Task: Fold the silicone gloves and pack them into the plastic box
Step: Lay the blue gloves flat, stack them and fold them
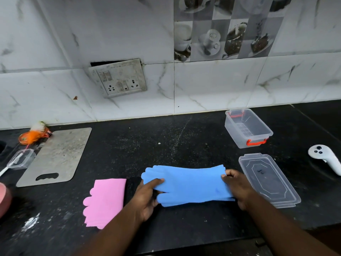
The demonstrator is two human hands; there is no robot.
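Observation:
A blue silicone glove (190,183) lies stretched sideways on the black counter, fingers to the left, cuff to the right. My left hand (147,194) pinches its finger end, thumb on top. My right hand (238,187) grips the cuff end. A pink silicone glove (106,200) lies folded on the counter to the left, touching neither hand. The clear plastic box (247,128) with orange handles stands open at the back right, nothing in it. Its clear lid (267,179) lies flat just right of my right hand.
A grey cutting board (55,156) lies at the left, with a small clear container (22,158) and an orange object (33,136) beside it. A white controller (326,157) rests at the far right. A tiled wall with a socket panel (118,78) runs behind.

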